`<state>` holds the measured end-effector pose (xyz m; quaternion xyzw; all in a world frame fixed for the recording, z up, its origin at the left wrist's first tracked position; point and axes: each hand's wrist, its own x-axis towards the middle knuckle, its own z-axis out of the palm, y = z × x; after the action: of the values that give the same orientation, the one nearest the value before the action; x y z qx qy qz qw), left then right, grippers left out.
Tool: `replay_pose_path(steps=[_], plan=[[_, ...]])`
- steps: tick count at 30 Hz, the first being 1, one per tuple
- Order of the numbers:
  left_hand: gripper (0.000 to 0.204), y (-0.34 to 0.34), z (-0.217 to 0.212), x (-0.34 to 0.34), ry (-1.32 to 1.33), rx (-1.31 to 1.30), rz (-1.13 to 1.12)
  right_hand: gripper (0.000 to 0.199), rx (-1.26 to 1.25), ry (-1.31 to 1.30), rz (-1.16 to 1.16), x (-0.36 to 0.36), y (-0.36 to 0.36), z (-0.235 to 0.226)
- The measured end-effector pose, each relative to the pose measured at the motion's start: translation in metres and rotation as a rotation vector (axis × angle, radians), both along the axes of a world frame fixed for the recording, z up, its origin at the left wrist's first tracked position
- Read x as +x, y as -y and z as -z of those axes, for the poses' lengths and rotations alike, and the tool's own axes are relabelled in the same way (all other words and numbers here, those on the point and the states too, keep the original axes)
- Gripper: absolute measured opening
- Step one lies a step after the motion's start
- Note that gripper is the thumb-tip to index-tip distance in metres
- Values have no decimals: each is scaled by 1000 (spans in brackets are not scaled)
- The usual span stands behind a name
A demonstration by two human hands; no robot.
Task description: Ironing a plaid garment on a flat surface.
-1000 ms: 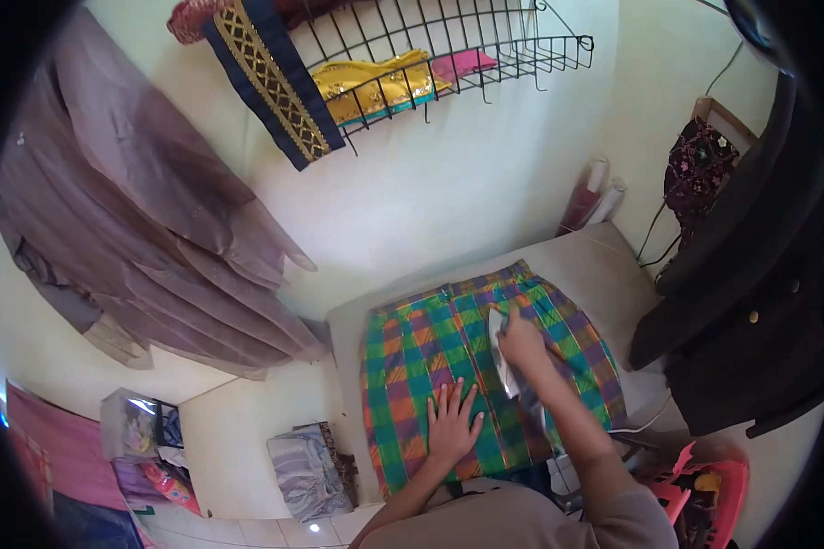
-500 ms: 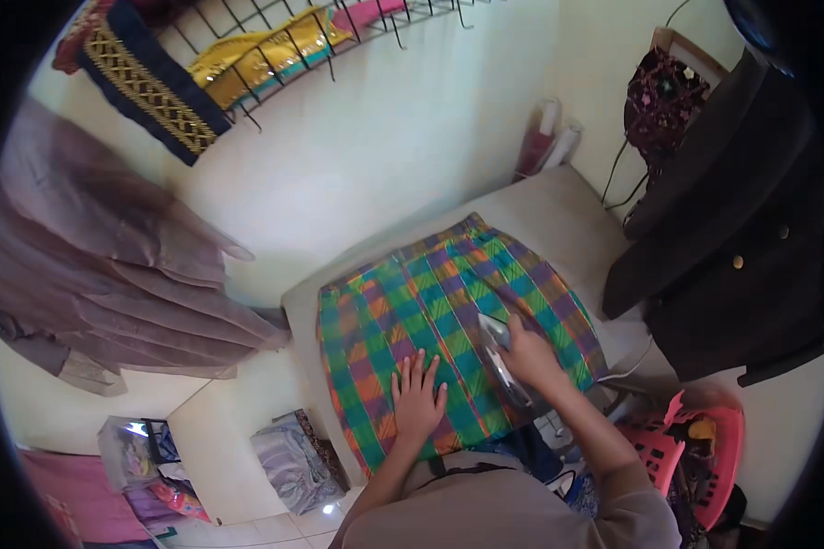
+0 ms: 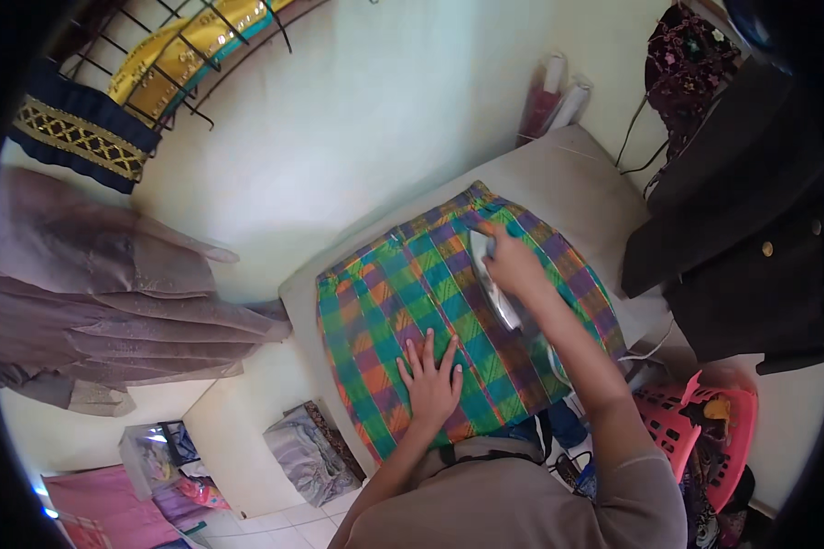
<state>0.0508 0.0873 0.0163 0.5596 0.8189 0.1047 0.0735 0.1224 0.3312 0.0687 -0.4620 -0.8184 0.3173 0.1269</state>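
A green, purple and orange plaid skirt (image 3: 412, 293) lies spread over a beige-covered table, its gathered waistband toward the wall. My right hand (image 3: 515, 263) is wrapped round the handle of a clothes iron (image 3: 496, 297), whose silvery body rests on the skirt right of its middle. The iron's tip points toward the waistband. My left hand (image 3: 430, 380) lies flat with fingers spread on the near part of the cloth, left of the iron. The iron's soleplate is hidden against the fabric.
The table cover (image 3: 558, 183) shows behind the skirt. A dark jacket (image 3: 732, 220) hangs at the right, brownish garments (image 3: 128, 284) at the left. A pink basket (image 3: 737, 448) with clothes stands lower right. The iron's pale cord (image 3: 650, 350) runs past the table's right edge.
My right hand has pushed the iron farther up the skirt toward the waistband. My left hand stays flat, slightly shifted right and up. The view has turned somewhat.
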Motion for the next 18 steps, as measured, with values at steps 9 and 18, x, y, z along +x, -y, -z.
replay_pose_path(steps=[9,18], plan=[[50,-19,2,-5,-21,-100,7,39,66,30,-26,3,3,15],[50,-22,4,-5,24,-95,-22,38,-82,131,134,121,73,-10]])
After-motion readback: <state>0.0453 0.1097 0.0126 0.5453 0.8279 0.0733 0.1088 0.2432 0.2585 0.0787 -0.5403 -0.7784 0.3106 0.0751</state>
